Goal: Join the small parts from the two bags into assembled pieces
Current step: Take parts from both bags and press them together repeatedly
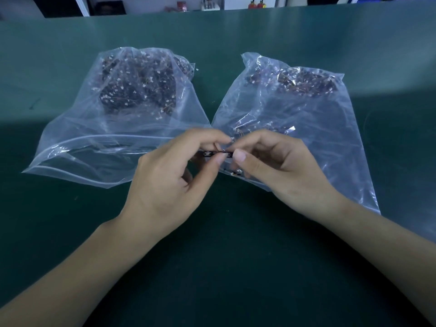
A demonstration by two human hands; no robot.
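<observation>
A small dark part [213, 154] is pinched between the left hand [173, 175] and the right hand [271, 161] (fingertips meeting), its long axis lying left-right, just before the two clear bags' [113, 128] mouths.

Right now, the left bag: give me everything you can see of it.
The left bag is clear, soft plastic with a zip-type strip along its near mouth, which gapes open toward the person. It lies flat and crumpled on the green table. A dense heap of small dark parts with white bits and thin wires fills its far end; the near half looks almost bare. Its right edge meets the right bag, just behind the left hand.
</observation>
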